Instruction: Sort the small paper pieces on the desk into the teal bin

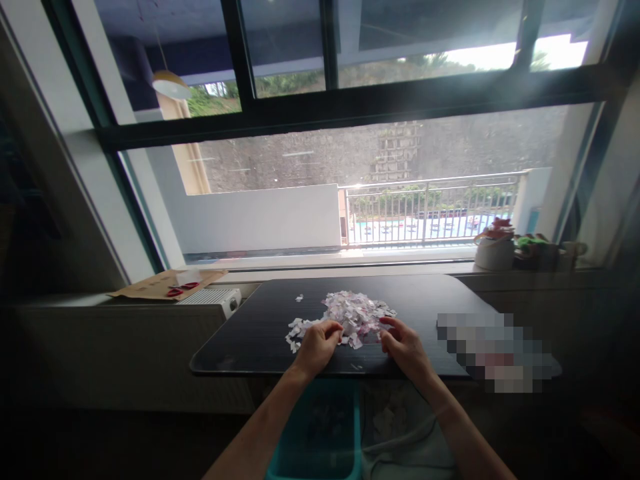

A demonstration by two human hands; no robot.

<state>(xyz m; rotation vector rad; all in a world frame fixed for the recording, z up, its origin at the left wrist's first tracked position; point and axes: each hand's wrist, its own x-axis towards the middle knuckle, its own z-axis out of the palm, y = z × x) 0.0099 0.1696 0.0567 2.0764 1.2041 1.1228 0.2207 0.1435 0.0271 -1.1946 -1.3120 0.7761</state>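
Observation:
A loose heap of small torn paper scraps point(355, 305), mostly white with some pink, lies on the dark table point(265, 323). My left hand point(318, 345) is at the heap's near left side, thumb and fingers pinched together on what looks like a small paper scrap, mostly hidden by the fingers. At the near right side of the heap is my right hand point(404, 345), its forefinger stretched toward the scraps and its thumb a little apart from it. I see nothing held there. Below the table edge, between my forearms, stands a teal bin point(356, 433) with dim contents.
Red-handled scissors point(176, 292) lie on brown paper point(145, 287) on the left sill, beside a white radiator point(207, 299). A blurred-out item point(495, 353) is at the table's right. Plant pots point(494, 253) stand by the window. A pale bag point(405, 440) is beside the bin.

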